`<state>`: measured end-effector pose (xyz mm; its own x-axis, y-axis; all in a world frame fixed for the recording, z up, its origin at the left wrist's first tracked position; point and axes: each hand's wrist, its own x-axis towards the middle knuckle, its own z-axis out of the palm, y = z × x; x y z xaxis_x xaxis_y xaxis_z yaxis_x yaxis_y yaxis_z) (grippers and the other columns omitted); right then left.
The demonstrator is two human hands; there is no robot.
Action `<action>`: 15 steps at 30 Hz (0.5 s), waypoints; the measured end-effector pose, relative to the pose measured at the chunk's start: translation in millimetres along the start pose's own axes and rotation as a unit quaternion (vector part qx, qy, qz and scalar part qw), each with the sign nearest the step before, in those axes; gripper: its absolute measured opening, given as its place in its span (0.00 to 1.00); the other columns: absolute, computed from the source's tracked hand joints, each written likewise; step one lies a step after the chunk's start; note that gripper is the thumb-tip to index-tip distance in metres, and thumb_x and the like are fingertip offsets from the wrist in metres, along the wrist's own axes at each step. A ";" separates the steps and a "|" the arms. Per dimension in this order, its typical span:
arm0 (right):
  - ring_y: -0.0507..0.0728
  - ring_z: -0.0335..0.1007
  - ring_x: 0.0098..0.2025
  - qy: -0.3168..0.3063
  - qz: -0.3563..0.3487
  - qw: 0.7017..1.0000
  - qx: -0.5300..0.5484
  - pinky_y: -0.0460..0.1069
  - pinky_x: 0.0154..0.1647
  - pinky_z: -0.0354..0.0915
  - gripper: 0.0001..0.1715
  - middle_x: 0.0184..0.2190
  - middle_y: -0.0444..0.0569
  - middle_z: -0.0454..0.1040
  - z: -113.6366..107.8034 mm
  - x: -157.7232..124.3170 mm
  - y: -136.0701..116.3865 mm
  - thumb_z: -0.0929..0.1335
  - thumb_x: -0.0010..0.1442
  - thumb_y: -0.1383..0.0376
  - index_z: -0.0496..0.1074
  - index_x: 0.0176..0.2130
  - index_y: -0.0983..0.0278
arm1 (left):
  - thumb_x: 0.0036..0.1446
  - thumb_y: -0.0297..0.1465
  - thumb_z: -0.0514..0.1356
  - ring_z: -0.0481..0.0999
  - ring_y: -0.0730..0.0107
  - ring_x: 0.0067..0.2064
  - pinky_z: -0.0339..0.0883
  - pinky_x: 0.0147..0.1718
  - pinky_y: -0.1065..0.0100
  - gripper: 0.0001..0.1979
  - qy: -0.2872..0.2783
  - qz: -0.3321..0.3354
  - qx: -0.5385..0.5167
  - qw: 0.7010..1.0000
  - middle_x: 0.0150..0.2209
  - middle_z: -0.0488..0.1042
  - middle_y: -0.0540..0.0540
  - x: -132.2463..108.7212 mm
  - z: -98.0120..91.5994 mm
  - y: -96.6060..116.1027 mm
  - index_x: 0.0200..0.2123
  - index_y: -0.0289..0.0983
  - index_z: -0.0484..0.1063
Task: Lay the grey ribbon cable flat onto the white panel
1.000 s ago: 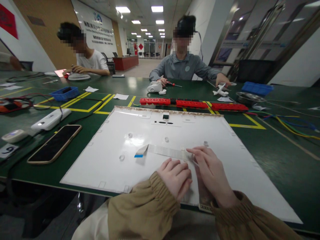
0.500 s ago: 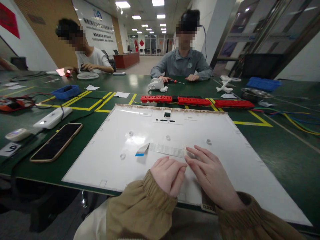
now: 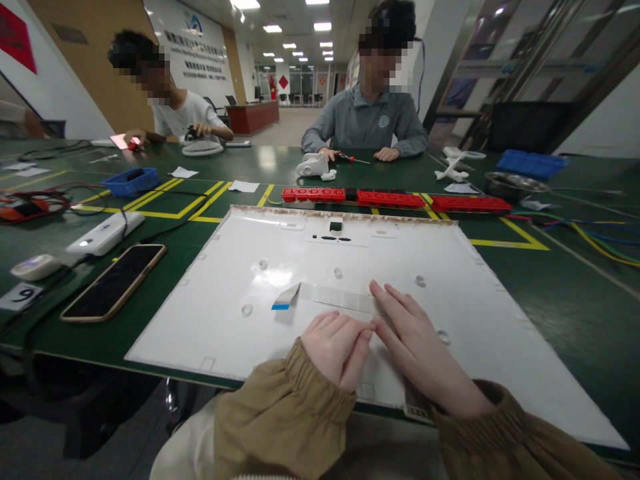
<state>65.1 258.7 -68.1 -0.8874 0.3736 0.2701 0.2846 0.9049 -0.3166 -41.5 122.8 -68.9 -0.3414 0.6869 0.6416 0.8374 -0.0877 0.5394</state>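
A white flat panel (image 3: 185, 313) with small raised rings lies before me. On its middle rests a flat ribbon cable (image 3: 335, 296), its blue-tipped end (image 3: 281, 307) bent up at the left. My right hand (image 3: 413, 340) lies over the cable's right end, fingers stretched out and close to the surface. Beside it, my left hand (image 3: 336, 345) is closed, thumb and forefinger meeting at the right hand's forefinger. Whatever sits in that pinch is hidden.
Red plastic strips (image 3: 390, 199) lie behind the panel. On the left are a phone (image 3: 115, 281), a white power strip (image 3: 106, 233) and a blue tray (image 3: 131, 181). Two people sit across the table; one has a hand by a screwdriver (image 3: 353, 159). Wires (image 3: 595, 233) run at right.
My right hand's fingers have shifted slightly forward over the cable's end; my left hand has stayed put. Across the table, the white round grille by one person has moved right.
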 end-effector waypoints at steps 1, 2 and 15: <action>0.60 0.47 0.64 -0.007 -0.002 1.000 -0.012 0.62 0.62 0.49 0.31 0.61 0.52 0.57 1.0 0.1 -0.2 0.54 0.65 0.56 0.49 0.63 0.65 | 0.60 0.28 0.48 0.73 0.66 0.31 0.66 0.34 0.63 0.13 0.001 0.004 0.003 1.000 0.29 0.75 0.45 -0.1 0.9 0.7 0.35 0.34 0.72; 0.60 0.46 0.64 -0.010 -0.004 1.000 -0.022 0.63 0.62 0.48 0.31 0.61 0.52 0.57 1.9 0.0 -0.4 0.54 0.65 0.56 0.49 0.63 0.65 | 0.60 0.28 0.48 0.73 0.66 0.31 0.66 0.34 0.63 0.13 0.000 0.010 0.007 1.000 0.29 0.75 0.46 -0.4 2.0 1.1 0.35 0.34 0.72; 0.60 0.61 0.56 0.054 -0.025 0.998 -0.031 0.62 0.59 0.55 0.24 0.51 0.55 0.70 -7.6 -0.7 -6.5 0.56 0.64 0.57 0.67 0.51 0.68 | 0.60 0.28 0.49 0.72 0.68 0.29 0.66 0.31 0.65 0.12 0.016 0.039 0.011 0.999 0.27 0.74 0.46 -0.2 2.0 5.3 0.34 0.34 0.72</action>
<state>66.6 254.1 -59.3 -0.8576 0.3440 0.3824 0.2651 0.9327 -0.2445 -36.1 123.6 -67.2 -0.2888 0.6546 0.6987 0.8706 -0.1241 0.4761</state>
